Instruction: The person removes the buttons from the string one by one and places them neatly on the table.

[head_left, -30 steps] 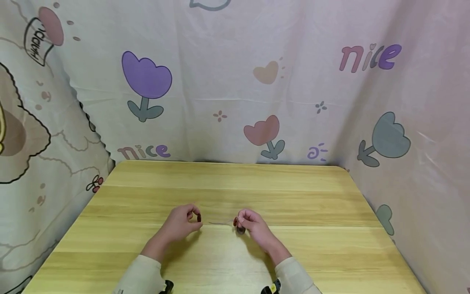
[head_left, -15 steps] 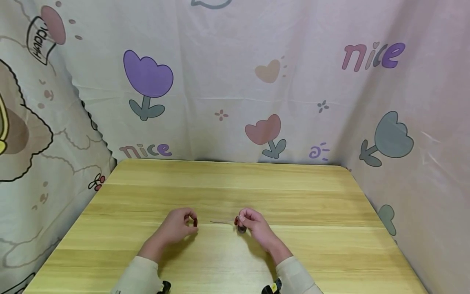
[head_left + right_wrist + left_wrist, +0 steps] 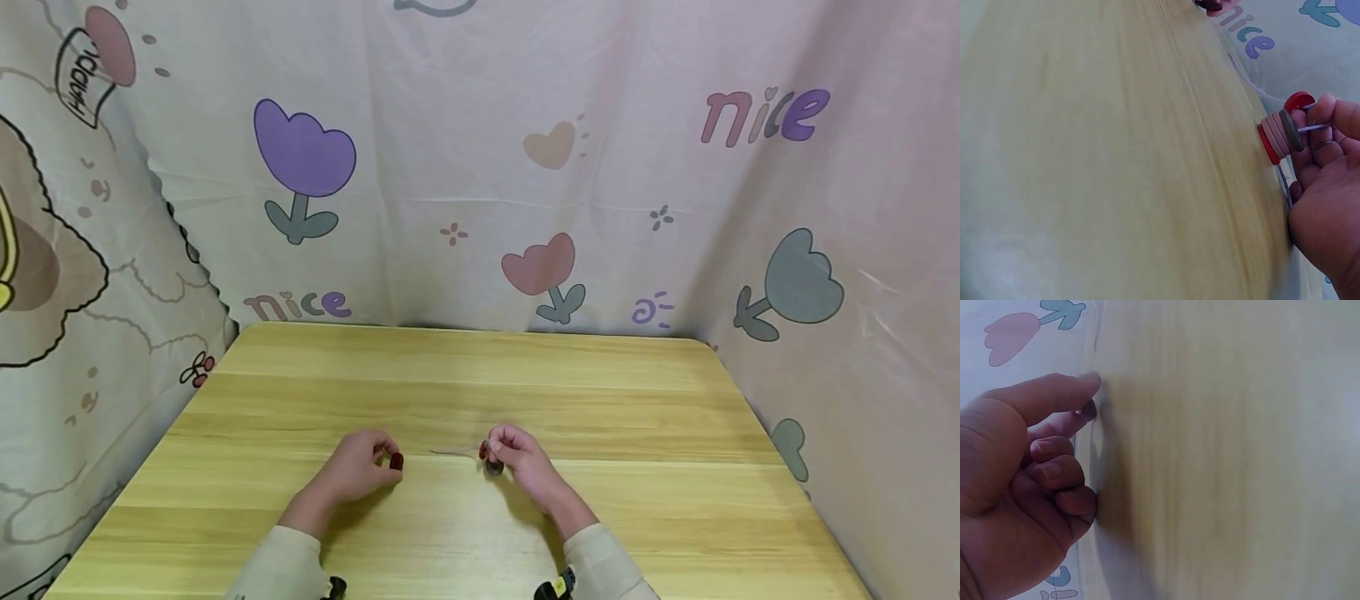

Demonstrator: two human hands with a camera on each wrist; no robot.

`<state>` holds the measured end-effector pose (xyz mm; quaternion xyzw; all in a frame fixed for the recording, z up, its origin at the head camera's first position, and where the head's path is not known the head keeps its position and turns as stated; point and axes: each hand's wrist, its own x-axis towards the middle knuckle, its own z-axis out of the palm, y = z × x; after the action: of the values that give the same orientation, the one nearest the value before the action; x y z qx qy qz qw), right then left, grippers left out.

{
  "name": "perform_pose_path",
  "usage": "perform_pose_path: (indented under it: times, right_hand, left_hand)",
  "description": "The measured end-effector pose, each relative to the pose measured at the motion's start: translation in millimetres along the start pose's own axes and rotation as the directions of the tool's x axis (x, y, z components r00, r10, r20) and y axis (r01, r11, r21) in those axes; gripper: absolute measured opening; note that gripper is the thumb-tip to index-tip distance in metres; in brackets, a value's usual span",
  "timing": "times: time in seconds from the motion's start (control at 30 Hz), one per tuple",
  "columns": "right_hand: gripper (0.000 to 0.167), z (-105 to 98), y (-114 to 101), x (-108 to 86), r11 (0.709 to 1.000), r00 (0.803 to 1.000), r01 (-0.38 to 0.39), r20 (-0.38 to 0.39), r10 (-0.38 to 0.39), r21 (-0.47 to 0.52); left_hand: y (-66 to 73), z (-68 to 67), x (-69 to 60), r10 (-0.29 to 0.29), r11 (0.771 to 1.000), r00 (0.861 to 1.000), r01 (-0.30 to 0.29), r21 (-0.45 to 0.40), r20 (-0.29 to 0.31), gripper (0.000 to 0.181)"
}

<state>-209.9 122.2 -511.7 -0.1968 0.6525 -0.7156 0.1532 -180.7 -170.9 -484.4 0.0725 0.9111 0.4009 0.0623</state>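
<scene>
The left hand (image 3: 357,465) pinches a small dark-red round disc (image 3: 396,462) between thumb and forefinger, just above the light wood-grain desk (image 3: 465,379). Facing it, the right hand (image 3: 522,472) grips a thin pale-lilac cord (image 3: 1315,127) whose free end points toward the disc but stands apart from it. A short stack of red, pink and dark-grey flat round discs (image 3: 1277,139) sits on the cord beside the right fingers, with a loose bright-red round disc (image 3: 1299,101) close by. The step looks like threading. To do it well, the disc should be turned so its hole, if it has one, faces the cord; none can be made out here. The cord is probably limp, so a pinch nearer its tip would steer better, with the stack kept from sliding off.
</scene>
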Motion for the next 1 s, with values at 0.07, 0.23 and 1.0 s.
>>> perform_pose_path:
  times: [0.07,0.23,1.0]
  right_hand:
    - [0.027,0,0,0.1,1.0,1.0,0.0,-0.001,0.0,-0.004]
    - [0.027,0,1,0.2,1.0,1.0,-0.001,-0.001,0.001,0.004]
    - [0.028,0,0,-1.2,1.0,1.0,0.002,-0.003,-0.002,0.016]
  left_hand:
    - [-1.3,0.4,-0.7,-0.006,1.0,1.0,0.006,-0.006,0.0,0.021]
    - [-5.7,0.9,-0.9,-0.007,1.0,1.0,0.006,-0.021,-0.007,0.02]
    - [-11.4,-2.1,-2.2,-0.034,0.995,0.999,0.031,-0.1,-0.032,0.026]
